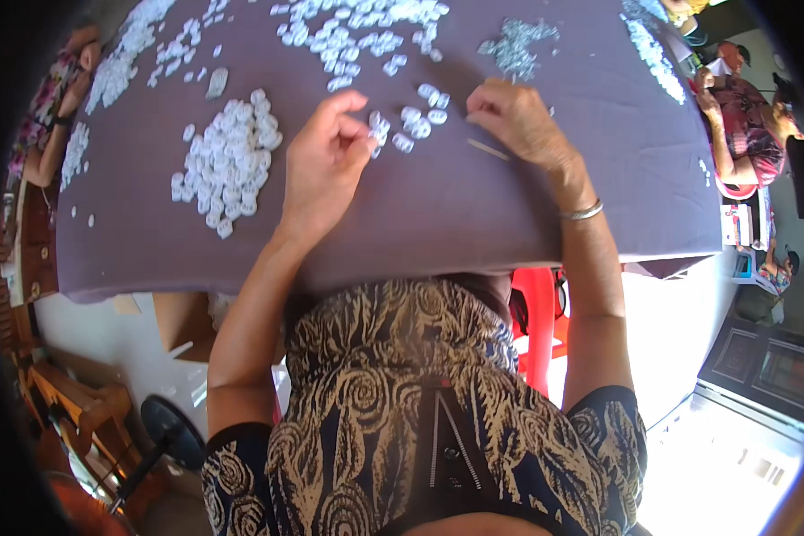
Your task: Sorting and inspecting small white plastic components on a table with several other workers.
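Above the dark cloth, my left hand (323, 165) has its fingers curled, with thumb and finger at a small white plastic piece (379, 127). Several more white pieces (416, 123) lie loose between my two hands. To the right, my right hand (525, 123) is closed, thumb and fingertips together; whatever they may hold is too small to make out. A thin pale stick (488, 148) lies on the cloth just below its fingers. Left of my left hand is a heaped pile of white pieces (232, 156).
The table is covered by a dark purplish cloth (438, 223). Far back lie scattered white pieces (339, 40) and a heap of small greyish parts (520, 46). Other people sit at the left side (62, 107) and right side (750, 134), near more white pieces. A red chair (534, 330) stands below the table edge.
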### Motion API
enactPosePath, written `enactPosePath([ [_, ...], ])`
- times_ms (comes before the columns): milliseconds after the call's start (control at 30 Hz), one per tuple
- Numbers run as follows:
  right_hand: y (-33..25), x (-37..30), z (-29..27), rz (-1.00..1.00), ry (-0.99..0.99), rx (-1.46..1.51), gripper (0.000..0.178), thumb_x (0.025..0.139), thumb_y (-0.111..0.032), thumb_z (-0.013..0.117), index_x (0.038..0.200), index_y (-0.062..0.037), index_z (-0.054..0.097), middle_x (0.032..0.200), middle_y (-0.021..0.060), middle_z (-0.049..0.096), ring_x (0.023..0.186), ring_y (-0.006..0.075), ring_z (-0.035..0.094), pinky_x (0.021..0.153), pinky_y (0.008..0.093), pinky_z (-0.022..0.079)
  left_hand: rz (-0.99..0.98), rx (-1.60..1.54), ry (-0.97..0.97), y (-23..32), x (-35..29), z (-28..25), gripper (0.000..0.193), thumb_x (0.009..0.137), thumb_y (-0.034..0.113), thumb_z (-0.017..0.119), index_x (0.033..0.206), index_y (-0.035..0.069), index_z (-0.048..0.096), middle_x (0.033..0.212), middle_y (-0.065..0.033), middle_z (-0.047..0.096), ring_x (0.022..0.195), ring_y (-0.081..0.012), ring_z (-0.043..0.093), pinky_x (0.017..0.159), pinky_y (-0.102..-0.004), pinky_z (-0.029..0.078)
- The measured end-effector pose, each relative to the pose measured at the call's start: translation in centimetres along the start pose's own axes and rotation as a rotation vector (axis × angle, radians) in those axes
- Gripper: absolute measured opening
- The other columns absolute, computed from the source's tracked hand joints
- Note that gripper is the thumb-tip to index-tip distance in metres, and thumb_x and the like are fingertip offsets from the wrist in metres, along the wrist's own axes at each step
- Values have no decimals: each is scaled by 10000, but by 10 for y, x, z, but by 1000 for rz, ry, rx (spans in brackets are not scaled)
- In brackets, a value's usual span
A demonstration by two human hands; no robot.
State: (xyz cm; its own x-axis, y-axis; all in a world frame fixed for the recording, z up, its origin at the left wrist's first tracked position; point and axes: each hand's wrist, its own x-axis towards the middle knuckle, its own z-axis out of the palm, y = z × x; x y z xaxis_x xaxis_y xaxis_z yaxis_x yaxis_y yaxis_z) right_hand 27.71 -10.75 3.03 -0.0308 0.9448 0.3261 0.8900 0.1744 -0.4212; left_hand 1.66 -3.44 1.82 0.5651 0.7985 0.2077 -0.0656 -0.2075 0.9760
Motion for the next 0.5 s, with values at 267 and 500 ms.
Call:
enactPosePath([
  [267,-18,-8,8,-29,42,-20,83,810,-74,586,849,-12,547,789,139,590,740,335,598,638,393,483,12,-13,-6,-1,-11,0,389,830,-50,600,1198,21,497,825,-3,555,732,-48,519,668,-190,436],
  [500,-63,18,-8,-66,93,284,59,831,-38,577,869,-2,549,773,149,595,712,307,615,634,376,484,34,-20,-29,-1,-8,4,397,831,-78,582,1199,35,487,792,10,533,693,-33,470,630,-174,385],
])
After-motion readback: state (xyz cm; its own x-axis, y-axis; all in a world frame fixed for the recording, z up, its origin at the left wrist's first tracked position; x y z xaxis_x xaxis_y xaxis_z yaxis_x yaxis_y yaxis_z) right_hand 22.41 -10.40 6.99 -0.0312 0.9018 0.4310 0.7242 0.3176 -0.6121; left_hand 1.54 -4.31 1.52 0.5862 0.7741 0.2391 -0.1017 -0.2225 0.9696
